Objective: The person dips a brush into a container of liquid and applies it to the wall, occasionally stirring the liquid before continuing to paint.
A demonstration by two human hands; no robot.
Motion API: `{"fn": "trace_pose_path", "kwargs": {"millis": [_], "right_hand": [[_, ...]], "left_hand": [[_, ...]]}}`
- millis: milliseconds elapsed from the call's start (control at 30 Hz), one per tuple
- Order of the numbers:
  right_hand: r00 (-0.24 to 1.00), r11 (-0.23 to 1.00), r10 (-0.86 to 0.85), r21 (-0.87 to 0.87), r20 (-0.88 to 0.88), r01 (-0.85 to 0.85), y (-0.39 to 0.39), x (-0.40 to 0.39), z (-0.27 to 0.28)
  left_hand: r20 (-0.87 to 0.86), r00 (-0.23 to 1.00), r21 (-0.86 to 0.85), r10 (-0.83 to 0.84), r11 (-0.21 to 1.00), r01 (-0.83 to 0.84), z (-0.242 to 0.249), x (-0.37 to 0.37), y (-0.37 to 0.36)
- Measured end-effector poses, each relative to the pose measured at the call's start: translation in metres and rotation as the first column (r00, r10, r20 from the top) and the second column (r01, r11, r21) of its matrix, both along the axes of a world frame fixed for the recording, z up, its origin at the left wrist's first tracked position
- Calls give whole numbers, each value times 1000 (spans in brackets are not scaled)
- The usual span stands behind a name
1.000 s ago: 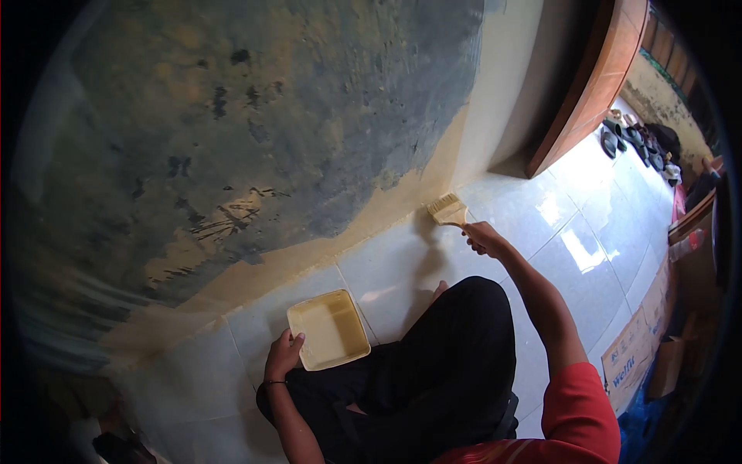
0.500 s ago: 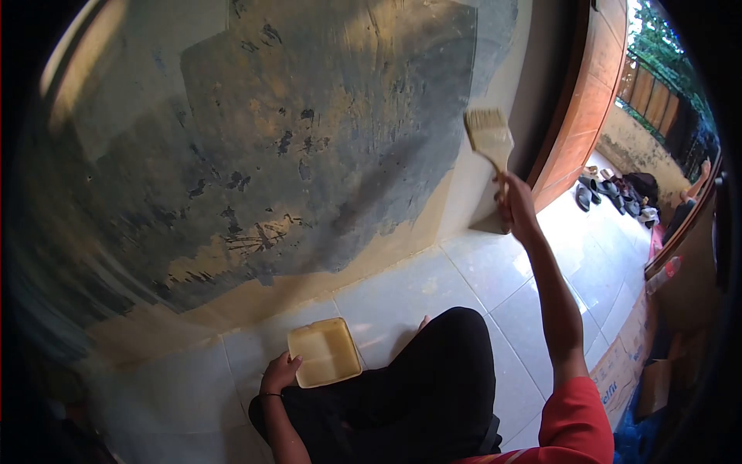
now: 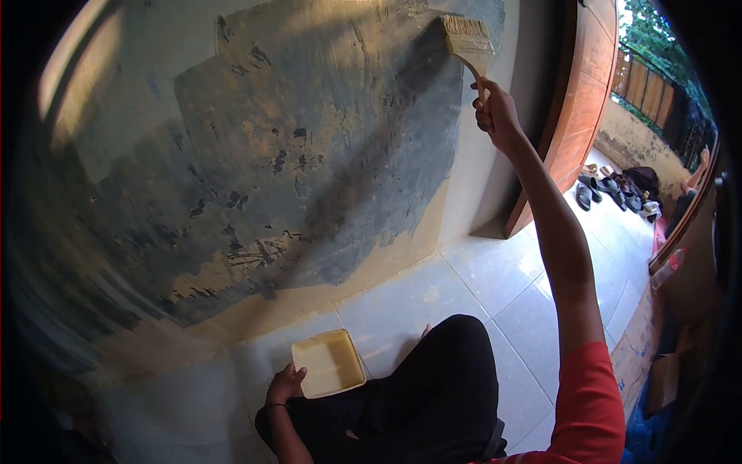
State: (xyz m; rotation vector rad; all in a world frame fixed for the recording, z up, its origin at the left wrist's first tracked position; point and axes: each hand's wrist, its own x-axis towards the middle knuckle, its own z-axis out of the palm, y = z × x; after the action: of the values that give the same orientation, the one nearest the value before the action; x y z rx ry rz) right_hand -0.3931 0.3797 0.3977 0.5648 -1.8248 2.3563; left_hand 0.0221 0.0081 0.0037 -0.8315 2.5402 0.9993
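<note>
Raised at the upper right, my right hand (image 3: 497, 112) is closed round the handle of a wide paintbrush (image 3: 469, 39). The pale bristles point up and overlap the right part of the patchy grey wall (image 3: 309, 139), where yellowish-beige smears and dark scraped spots show. Low in front of me, my left hand (image 3: 287, 383) grips the left edge of a shallow, pale yellow square tray (image 3: 331, 362), thumb over the rim. Beside my bent leg in black trousers (image 3: 433, 379), the tray sits tilted with its inside facing up.
White floor tiles (image 3: 417, 294) run along the wall's foot. To the right stands an orange-brown wooden door (image 3: 576, 100). Several shoes (image 3: 618, 189) lie by the doorway, and part of another person (image 3: 693, 182) shows outside. Cardboard (image 3: 638, 340) and a plastic bottle (image 3: 669, 267) are at the right.
My right hand has lifted the paintbrush up and slightly left, higher along the wall. The tray in my left hand sits slightly lower in view.
</note>
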Motion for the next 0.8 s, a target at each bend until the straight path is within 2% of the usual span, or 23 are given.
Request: {"fn": "trace_pose_path", "kwargs": {"millis": [433, 800], "right_hand": [[994, 994, 113, -3, 13, -113, 3, -21, 8], [991, 989, 124, 73, 39, -127, 13, -22, 3]], "left_hand": [[44, 999, 13, 27, 1000, -28, 5, -4, 3], [-2, 1000, 9, 9, 1000, -9, -11, -2, -2]]}}
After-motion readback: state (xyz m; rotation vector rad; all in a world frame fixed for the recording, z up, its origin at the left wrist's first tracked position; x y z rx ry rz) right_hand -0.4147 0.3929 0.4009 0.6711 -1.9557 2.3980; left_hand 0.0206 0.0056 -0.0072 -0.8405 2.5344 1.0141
